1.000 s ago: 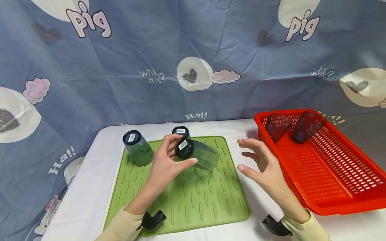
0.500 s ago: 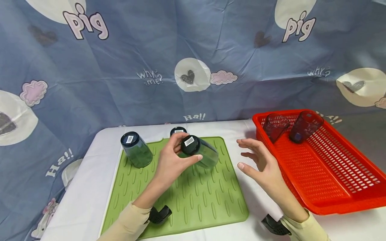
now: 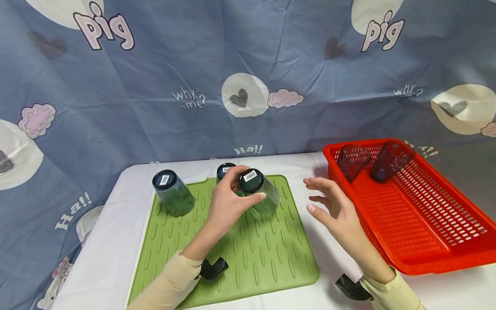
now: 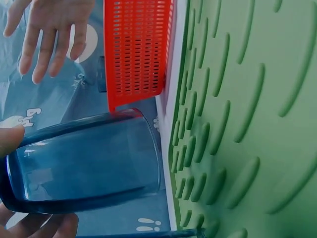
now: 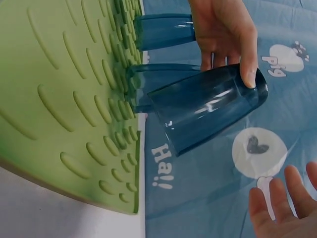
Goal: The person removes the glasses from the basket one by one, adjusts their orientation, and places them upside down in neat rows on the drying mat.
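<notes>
My left hand (image 3: 228, 201) grips a blue-tinted drinking glass (image 3: 269, 197) near its base, thumb on one side and fingers on the other. The glass is upside down and tilted, its dark labelled base up and its mouth over the green ridged mat (image 3: 252, 262). In the right wrist view, a gap shows between the held glass (image 5: 205, 109) and the mat. Two similar glasses stand inverted on the mat: one at the left (image 3: 177, 199), another at the back (image 3: 222, 172), partly hidden by my left hand. My right hand (image 3: 337, 211) hovers between mat and basket, fingers apart, holding nothing.
To the right stands a red perforated plastic basket (image 3: 410, 232), with two tinted glasses (image 3: 353, 162) leaning at its far end. A white cloth (image 3: 97, 258) covers the table. Behind it hangs a blue printed curtain (image 3: 186, 129).
My left hand has moved slightly right and swung the held glass from a strong sideways tilt to a more upright one. My right hand has stayed nearly still. The head view has shifted a little.
</notes>
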A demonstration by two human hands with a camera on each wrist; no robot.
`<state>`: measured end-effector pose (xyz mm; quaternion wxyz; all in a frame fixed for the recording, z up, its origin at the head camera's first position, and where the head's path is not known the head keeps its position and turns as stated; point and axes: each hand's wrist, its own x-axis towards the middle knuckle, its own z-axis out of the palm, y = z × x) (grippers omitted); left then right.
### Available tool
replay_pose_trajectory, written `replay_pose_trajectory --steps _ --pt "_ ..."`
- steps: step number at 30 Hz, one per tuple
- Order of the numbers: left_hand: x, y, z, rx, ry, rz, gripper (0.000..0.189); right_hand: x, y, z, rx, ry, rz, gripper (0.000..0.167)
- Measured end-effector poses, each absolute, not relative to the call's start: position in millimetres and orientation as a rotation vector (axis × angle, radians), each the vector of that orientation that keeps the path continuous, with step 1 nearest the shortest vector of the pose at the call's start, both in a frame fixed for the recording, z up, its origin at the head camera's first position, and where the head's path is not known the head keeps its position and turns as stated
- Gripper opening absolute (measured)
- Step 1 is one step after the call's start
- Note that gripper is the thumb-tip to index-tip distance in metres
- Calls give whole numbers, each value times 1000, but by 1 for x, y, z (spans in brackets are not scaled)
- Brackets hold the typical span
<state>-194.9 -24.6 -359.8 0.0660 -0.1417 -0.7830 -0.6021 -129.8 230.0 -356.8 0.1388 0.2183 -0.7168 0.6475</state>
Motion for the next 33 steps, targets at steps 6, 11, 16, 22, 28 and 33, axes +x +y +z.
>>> replay_pose_trajectory --steps 6,11,16,22,28,33 --pt "-201 -15 -358 -405 -2396 -1740 63 -131 231 -359 618 -2078 1865 48" --pt "-206 -7 -357 -425 -2378 -1743 63 -131 232 -359 598 -2092 1862 47" --pt "-208 0 -357 -433 -2391 -1707 64 -132 233 -360 592 -2096 1849 46" --pt "-212 8 -358 -438 -2426 -1675 66 -132 233 -360 583 -2104 1848 45" --pt "-218 16 -359 -462 -2424 -1665 65 -132 233 -359 562 -2118 1840 45" --pt "-224 23 -360 -475 -2441 -1634 67 -132 233 -358 550 -2125 1843 45"
